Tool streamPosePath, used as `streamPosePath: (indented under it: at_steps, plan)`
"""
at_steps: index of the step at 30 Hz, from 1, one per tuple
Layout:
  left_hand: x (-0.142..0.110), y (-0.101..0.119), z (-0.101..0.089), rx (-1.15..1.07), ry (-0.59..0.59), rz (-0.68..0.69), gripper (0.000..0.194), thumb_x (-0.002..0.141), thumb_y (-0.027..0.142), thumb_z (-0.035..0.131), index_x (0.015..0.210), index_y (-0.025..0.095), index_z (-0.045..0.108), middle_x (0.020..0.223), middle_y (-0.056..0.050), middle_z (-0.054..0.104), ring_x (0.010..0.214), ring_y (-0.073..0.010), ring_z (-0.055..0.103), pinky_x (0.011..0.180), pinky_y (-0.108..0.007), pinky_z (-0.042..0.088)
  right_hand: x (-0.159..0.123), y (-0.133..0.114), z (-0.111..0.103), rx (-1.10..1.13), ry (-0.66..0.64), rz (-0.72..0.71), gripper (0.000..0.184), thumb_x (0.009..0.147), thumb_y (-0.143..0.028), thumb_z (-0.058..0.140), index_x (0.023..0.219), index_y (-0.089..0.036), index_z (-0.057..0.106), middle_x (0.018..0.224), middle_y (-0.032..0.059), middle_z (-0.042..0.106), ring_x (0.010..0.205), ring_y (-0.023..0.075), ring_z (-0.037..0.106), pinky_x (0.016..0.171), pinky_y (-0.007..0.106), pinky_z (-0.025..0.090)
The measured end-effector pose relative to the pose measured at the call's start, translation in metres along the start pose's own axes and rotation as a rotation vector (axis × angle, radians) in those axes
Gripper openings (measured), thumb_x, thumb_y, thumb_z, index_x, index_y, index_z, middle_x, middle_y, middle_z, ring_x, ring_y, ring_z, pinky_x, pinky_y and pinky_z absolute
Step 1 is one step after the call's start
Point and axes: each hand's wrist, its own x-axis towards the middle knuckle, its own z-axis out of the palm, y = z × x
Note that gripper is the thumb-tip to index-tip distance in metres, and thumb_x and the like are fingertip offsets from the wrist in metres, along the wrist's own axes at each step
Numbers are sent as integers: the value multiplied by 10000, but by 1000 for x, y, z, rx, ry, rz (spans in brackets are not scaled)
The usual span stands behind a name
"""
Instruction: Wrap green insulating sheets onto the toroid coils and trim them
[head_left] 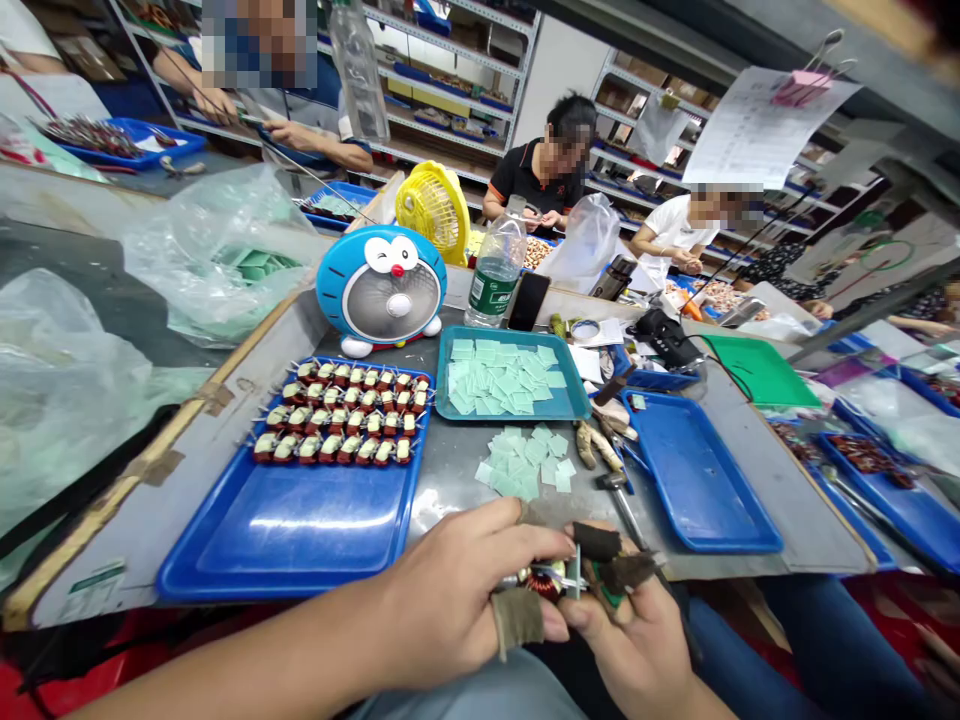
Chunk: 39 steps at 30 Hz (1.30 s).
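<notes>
My left hand point(457, 580) is closed round a small wire-wound coil point(545, 580) with copper-red turns, held low over my lap near the table edge. A pale green square point(576, 572), seen nearly edge-on, stands against the coil's side. My right hand point(637, 630) is closed on that square, its fingertips wrapped in dark cloth tape; tape also wraps a left finger. Fingers partly hide both pieces. Loose pale green squares point(525, 460) lie on the table just beyond. More fill a teal tray point(579, 405). Rows of finished-looking coils point(349, 422) stand in a blue tray point(300, 540) at left.
Pliers point(619, 430) and a hammer point(619, 490) lie right of the loose squares, beside another blue tray point(709, 480). A blue cartoon fan point(382, 285) and a water bottle point(495, 275) stand behind. Wooden-edged boards flank the table. Other people work across from me.
</notes>
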Motion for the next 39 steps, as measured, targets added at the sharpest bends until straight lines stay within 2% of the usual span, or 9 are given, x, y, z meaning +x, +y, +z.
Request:
streamPosePath:
  at_steps: [7, 13, 19, 21, 23, 26, 28, 34, 39]
  plan:
    - [0, -10, 8, 103, 173, 233, 418, 910, 372, 715, 1269, 208, 576, 1084, -116, 681, 893, -197, 696, 762, -266, 578, 5, -2, 1, 7, 37, 9, 438, 909, -253, 714, 1315, -353, 584, 1146, 31, 724, 1013, 194, 727, 884, 256, 595]
    - [-3, -7, 6, 113, 167, 233, 401, 912, 343, 714, 1263, 202, 581, 1127, -135, 693, 942, -213, 713, 802, -277, 588, 9, -5, -7, -273, -27, -82, 476, 882, -239, 734, 1328, -336, 600, 1165, 45, 681, 1014, 218, 689, 903, 304, 569]
    - [-9, -3, 6, -43, 133, 108, 412, 887, 346, 743, 1262, 238, 612, 1099, -111, 705, 942, -223, 699, 842, -314, 565, 16, -19, -14, -361, -165, -111, 334, 921, -327, 689, 1248, -286, 632, 1069, 55, 672, 906, 215, 670, 796, 299, 552]
    - [-11, 0, 6, -184, 152, -31, 585, 840, 410, 787, 1355, 274, 545, 1164, -92, 686, 1003, -232, 678, 896, -339, 548, 17, -23, -13, -398, -133, -172, 338, 929, -322, 681, 1257, -277, 614, 1086, 61, 670, 925, 215, 673, 812, 298, 551]
    - [-11, 2, 6, -397, 121, -215, 586, 884, 509, 709, 1380, 271, 506, 1210, -87, 659, 1038, -230, 660, 916, -350, 535, 17, -24, -11, -470, -95, -272, 385, 925, -277, 685, 1296, -267, 584, 1129, 72, 663, 970, 216, 677, 853, 295, 550]
    - [-11, 2, 9, -717, -42, -451, 487, 1004, 593, 433, 1202, 171, 574, 983, -78, 671, 781, -171, 661, 728, -300, 539, 17, -23, -11, -585, -89, -399, 480, 902, -191, 692, 1356, -246, 546, 1186, 94, 642, 1018, 217, 679, 884, 288, 553]
    - [-11, 2, 11, -802, -107, -551, 535, 1003, 630, 382, 1119, 144, 572, 827, -46, 644, 612, -126, 590, 601, -253, 481, 17, -22, -13, -633, -111, -432, 497, 887, -171, 700, 1356, -232, 548, 1221, 113, 626, 1060, 233, 672, 905, 301, 557]
    - [-13, 9, 11, -586, -119, -555, 497, 1019, 619, 338, 1055, 181, 570, 744, -2, 590, 602, -108, 504, 577, -221, 417, 17, -15, -10, -628, -163, -445, 451, 890, -199, 706, 1316, -222, 561, 1161, 118, 657, 1001, 239, 680, 844, 330, 582]
    - [-15, 12, 16, -488, -52, -523, 460, 1038, 591, 306, 1024, 194, 538, 798, 2, 566, 712, -130, 542, 703, -252, 456, 12, -8, 2, -628, -5, -461, 424, 893, -211, 699, 1295, -218, 565, 1124, 120, 669, 980, 247, 689, 836, 340, 583]
